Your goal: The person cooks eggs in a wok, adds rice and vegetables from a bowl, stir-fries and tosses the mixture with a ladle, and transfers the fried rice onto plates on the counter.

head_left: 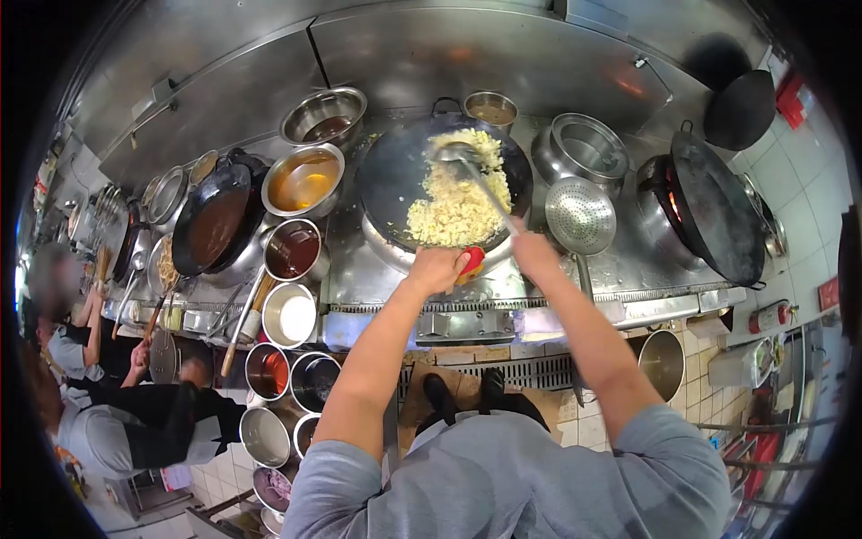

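A large black wok (386, 184) sits on the burner in front of me, with chopped yellow-white food that looks like scrambled egg or fried rice (449, 211) spread over its middle and right. My right hand (536, 254) is closed around the handle of a metal ladle (460, 153), whose bowl rests in the food near the far side. At the wok's near rim, my left hand (437, 269) is closed beside a red and orange cloth-like piece (470, 262). The wok's grip under that hand is hidden.
Right of the wok are a perforated strainer (580, 216), a metal pot (588, 148) and a tilted second wok (718, 211) over flames. Bowls of amber liquid (305, 182) and dark sauce (293, 250) stand left. Co-workers (117, 422) stand at further woks on the left.
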{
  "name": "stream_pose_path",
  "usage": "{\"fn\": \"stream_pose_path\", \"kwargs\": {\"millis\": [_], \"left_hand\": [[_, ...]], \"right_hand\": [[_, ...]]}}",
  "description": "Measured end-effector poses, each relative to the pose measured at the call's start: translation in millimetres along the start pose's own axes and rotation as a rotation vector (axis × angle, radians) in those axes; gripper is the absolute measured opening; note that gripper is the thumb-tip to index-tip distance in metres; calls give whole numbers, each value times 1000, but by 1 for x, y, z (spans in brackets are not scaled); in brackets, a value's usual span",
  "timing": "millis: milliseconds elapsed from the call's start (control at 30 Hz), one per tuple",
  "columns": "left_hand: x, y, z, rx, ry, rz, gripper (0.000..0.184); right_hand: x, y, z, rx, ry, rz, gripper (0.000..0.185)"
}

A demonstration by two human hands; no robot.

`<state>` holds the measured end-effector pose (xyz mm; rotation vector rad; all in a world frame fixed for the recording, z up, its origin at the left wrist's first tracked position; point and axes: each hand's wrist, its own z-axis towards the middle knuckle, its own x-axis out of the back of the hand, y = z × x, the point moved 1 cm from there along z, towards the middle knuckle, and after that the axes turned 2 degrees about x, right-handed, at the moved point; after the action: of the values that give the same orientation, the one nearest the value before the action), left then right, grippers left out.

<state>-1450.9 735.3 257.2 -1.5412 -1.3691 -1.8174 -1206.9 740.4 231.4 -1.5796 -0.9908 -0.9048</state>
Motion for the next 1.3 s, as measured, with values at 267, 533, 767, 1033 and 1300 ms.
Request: {"fn": "stream_pose_path", "kwargs": {"millis": [267,533,767,1033,1300], "left_hand": [[-18,0,2,-143,357,13,34],[75,93,-83,-102,246,-29,37],[-48,50,-43,-113,476,-1,36],[-1,44,-50,-71,322,5,33],[66,81,-72,-103,217,38,44]], "right_hand": [[64,-22,-138,251,-51,197,57],[241,-18,-284,234,-470,-154,66],[111,-29,-138,336,-214,-60,58],[118,-57,-193,282,-232,197,59],[244,-77,-252,164,-630,-178,62]]}}
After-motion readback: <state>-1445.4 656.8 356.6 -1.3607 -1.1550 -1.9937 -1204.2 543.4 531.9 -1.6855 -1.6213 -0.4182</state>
